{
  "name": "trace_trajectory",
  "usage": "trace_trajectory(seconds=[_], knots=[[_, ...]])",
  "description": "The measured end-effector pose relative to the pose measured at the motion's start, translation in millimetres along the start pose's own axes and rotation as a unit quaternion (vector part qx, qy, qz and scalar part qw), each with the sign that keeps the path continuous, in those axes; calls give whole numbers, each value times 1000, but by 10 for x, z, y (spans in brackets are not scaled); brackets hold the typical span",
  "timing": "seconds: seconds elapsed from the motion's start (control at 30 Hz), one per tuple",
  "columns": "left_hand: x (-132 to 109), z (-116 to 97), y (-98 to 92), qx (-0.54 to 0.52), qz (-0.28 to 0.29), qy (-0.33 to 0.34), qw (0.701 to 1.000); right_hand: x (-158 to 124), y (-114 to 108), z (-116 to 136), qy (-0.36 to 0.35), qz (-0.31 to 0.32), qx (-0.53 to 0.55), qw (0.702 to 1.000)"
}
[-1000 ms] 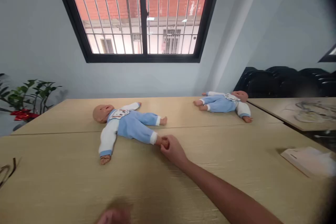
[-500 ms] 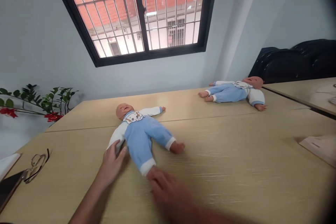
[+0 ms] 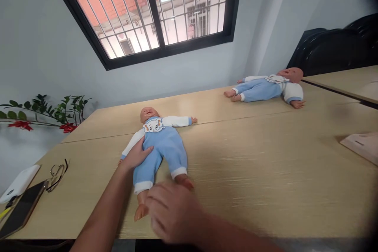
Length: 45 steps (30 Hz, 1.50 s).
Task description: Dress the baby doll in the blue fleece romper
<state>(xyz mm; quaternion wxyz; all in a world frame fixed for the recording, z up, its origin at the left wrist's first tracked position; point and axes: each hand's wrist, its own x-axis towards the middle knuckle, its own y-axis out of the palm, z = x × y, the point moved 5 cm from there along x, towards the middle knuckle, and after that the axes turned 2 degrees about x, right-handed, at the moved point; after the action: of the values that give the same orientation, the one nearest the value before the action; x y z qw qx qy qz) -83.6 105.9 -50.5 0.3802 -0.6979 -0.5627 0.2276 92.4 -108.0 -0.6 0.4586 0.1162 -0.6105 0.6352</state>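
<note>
A baby doll (image 3: 161,145) in a blue and white suit lies on its back on the wooden table (image 3: 260,173), head towards the window, feet towards me. My left hand (image 3: 136,154) lies flat and open on the doll's side, over its arm and hip. Blurred by motion, my right hand (image 3: 174,212) hovers near the table's front edge just below the doll's feet, its fingers curled, and I see nothing in it. A second, matching doll (image 3: 267,87) lies at the far right of the table.
Glasses (image 3: 57,174), a dark phone (image 3: 22,210) and a white box (image 3: 19,183) lie at the table's left edge. A flat tan object (image 3: 360,145) rests at the right edge. A plant (image 3: 53,112) stands at left; black chairs (image 3: 330,49) at right.
The near doll was turned from crosswise so its feet point at me. My right hand let go of its foot and drew back; my left hand came in onto its side.
</note>
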Motion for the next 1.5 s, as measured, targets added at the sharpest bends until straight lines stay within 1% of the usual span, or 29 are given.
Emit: trace_trajectory(seconds=[0.03, 0.1, 0.13, 0.2, 0.27, 0.33, 0.37, 0.43, 0.47, 0.5, 0.57, 0.67, 0.8, 0.93, 1.03, 1.17, 1.23, 1.27, 1.33, 1.5], knots=[[-28, -20, 32, -3, 18, 7, 1000, -15, -214, -147, -17, -39, -10, 999], [-86, -74, 97, -5, 46, 18, 999, -36, -555, -597, 0, -97, -34, 995], [-113, -110, 126, -4, 56, 23, 998, -31, -655, -883, 30, -90, -37, 995], [-147, -196, 173, -1, 78, 35, 996, -17, -784, -1537, 148, -66, -55, 985], [-127, -300, 200, 4, 108, 51, 993, -22, -829, -2149, 268, -25, -56, 962], [-22, -426, 190, 16, 116, 73, 990, -38, -800, -2610, 343, 22, -1, 939], [64, -495, 171, 21, 102, 86, 991, -56, -755, -2780, 371, 48, 55, 926], [276, -635, 129, 24, 40, 114, 992, -107, -643, -2997, 403, 92, 171, 894], [384, -696, 134, 11, 18, 124, 992, -138, -594, -3059, 409, 107, 212, 881], [486, -746, 167, 0, 13, 132, 991, -172, -557, -3103, 410, 115, 238, 873], [655, -807, 286, -24, 39, 144, 989, -245, -517, -3160, 407, 115, 254, 870], [794, -795, 459, -47, 88, 146, 984, -347, -519, -3213, 404, 101, 268, 869], [842, -652, 538, -65, 108, 127, 984, -425, -579, -3246, 413, 95, 285, 860], [868, -520, 561, -74, 101, 112, 986, -442, -602, -3198, 428, 104, 294, 849], [889, -502, 596, -80, 90, 116, 986, -433, -599, -3129, 432, 111, 292, 846], [921, -544, 647, -81, 74, 127, 986, -436, -610, -3089, 413, 111, 288, 857], [946, -556, 673, -84, 75, 131, 985, -461, -614, -3112, 426, 73, 350, 831], [959, -556, 684, -86, 77, 132, 985, -478, -608, -3120, 439, 65, 381, 812], [981, -545, 704, -89, 84, 135, 983, -490, -631, -3115, 457, 28, 429, 779], [1017, -477, 742, -65, 105, 135, 983, -416, -738, -2938, 452, 11, 437, 778]])
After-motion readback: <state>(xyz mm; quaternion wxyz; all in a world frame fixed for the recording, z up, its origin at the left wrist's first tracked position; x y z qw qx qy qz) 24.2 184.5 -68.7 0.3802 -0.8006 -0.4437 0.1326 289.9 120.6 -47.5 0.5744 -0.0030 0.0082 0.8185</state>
